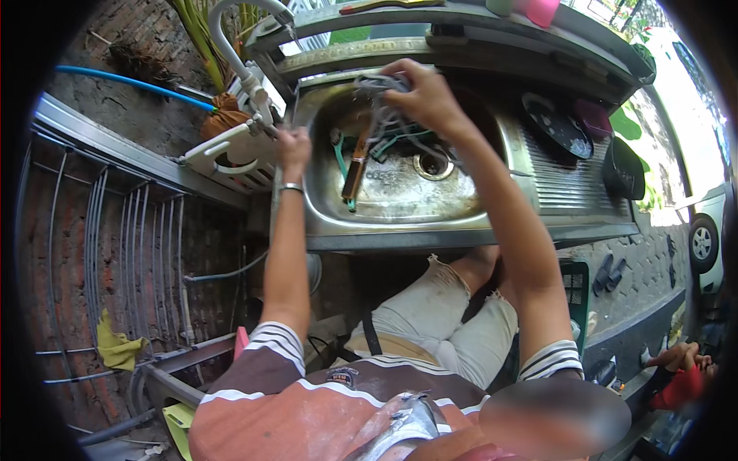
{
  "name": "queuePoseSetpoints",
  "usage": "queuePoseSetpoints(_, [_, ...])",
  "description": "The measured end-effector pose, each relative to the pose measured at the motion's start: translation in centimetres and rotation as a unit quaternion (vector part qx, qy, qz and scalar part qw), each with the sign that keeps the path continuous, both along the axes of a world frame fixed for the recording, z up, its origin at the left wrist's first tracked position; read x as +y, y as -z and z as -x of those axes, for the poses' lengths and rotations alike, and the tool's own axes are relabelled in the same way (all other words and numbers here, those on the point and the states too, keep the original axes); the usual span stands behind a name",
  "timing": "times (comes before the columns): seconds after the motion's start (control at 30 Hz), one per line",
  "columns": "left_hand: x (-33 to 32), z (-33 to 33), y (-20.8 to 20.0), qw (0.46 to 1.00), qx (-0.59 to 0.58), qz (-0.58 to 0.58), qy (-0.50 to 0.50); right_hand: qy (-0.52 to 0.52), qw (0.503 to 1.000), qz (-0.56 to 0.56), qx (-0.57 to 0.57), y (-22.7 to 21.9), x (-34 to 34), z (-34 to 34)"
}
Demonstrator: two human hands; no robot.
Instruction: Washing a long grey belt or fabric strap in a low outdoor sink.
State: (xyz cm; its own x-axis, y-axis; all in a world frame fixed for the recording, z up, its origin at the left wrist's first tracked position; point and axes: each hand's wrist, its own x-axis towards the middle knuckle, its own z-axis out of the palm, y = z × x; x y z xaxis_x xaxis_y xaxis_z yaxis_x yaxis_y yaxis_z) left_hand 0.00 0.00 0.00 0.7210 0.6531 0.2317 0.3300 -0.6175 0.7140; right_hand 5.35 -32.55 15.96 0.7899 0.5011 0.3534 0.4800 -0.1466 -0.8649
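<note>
My right hand (pixel 421 96) is above the far part of the metal sink (pixel 384 225), closed on a bundle of pale grey shoelaces (pixel 380 115) whose loose ends hang into the basin. At the sink's left rim, my left hand (pixel 293 147) closes on the handle (pixel 270 131) of the white tap (pixel 257 88). In the basin, below the laces, a wooden-handled brush (pixel 355 173) lies at a slant beside a teal toothbrush (pixel 341 163). Another thin teal handle (pixel 406 137) is partly covered by the laces. The drain (pixel 433 166) shows to their right.
On the ribbed drainboard (pixel 569 188) are a dark round pan (pixel 557 127) and a black container (pixel 623 169). A ledge (pixel 369 59) runs behind the sink, with a pink cup (pixel 543 11) on it. A wire rack (pixel 100 230) stands at left. Another person's hands (pixel 684 359) show at lower right.
</note>
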Motion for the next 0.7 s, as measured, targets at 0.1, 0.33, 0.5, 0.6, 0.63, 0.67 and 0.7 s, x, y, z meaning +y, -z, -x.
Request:
queuePoseSetpoints(0.1, [-10.1, -1.3, 0.5, 0.888, -0.207, 0.35, 0.215, 0.066, 0.997, -0.037, -0.033, 2.1, 3.8, -0.4])
queuePoseSetpoints(0.33, [-12.6, -2.7, -5.4, 0.557, -0.279, 0.757, 0.2, 0.19, 0.942, 0.095, -0.26, 6.3, 7.9, -0.5])
queuePoseSetpoints(0.5, [-11.1, -5.5, -1.8, 0.566, -0.204, 0.764, 0.231, 0.253, 0.962, -0.088, 0.048, 13.4, 8.0, -1.4])
queuePoseSetpoints(0.6, [-12.4, -5.7, -3.0, 0.601, -0.235, 0.721, 0.253, 0.162, 0.798, -0.282, 0.508, 17.6, 9.0, -0.8])
queuePoseSetpoints(0.63, [-12.4, -5.7, -3.2, 0.602, -0.234, 0.723, 0.246, 0.162, 0.795, -0.278, 0.514, 17.5, 10.0, -0.5])
queuePoseSetpoints(0.67, [-12.2, -5.7, -3.5, 0.625, -0.243, 0.686, 0.282, 0.106, 0.718, -0.359, 0.587, 17.3, 11.1, -0.4])
queuePoseSetpoints(0.7, [-11.8, -5.6, -3.3, 0.648, -0.251, 0.645, 0.318, 0.047, 0.623, -0.434, 0.649, 17.2, 12.3, -0.2])
